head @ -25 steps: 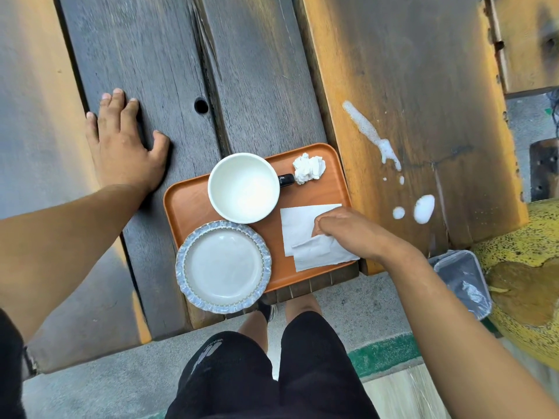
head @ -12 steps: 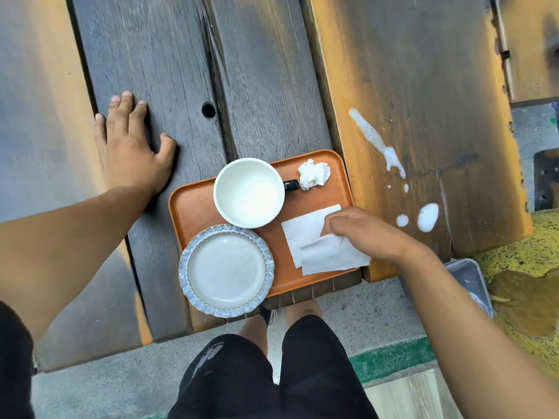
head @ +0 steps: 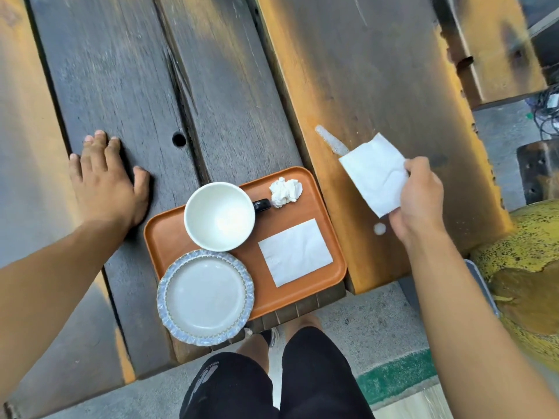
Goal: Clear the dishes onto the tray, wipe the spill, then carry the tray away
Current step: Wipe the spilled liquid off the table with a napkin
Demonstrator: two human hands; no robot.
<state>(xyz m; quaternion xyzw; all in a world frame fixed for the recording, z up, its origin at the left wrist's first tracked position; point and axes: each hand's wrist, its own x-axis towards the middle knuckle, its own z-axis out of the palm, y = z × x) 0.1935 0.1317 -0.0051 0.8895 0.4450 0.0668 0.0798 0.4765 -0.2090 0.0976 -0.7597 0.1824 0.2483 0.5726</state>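
Bracing on the desk at left: left hand flat on the dark planks, fingers spread, holding nothing. Just right of it, orange tray at the near edge, near side overhanging slightly. On tray: white cup at far-left, dark handle pointing right; blue-rimmed plate at near-left, overhanging the tray's near rim and the desk edge; crumpled tissue at far-right; flat napkin at near-right. Dishes already loaded, so wiping appears to be the step in hand. Further right, on the orange-stained plank: white spill, a streak running far-left to near-right, partly hidden behind the held napkin; separate drop nearer, just beside the wrist. Right hand pinching that napkin by one edge, sheet hanging above the spill, contact not clear.

Risks, judged from layout:
- Thin single sheet on rough, cracked wood: likely to tear or smear liquid into the grain instead of lifting it.
- Near drop easy to miss, sitting under the forearm.
- Plate hanging past tray rim: could slide off on lift if not pushed inward first.
- Loose tissue and spare napkin could blow or slip off during carry.
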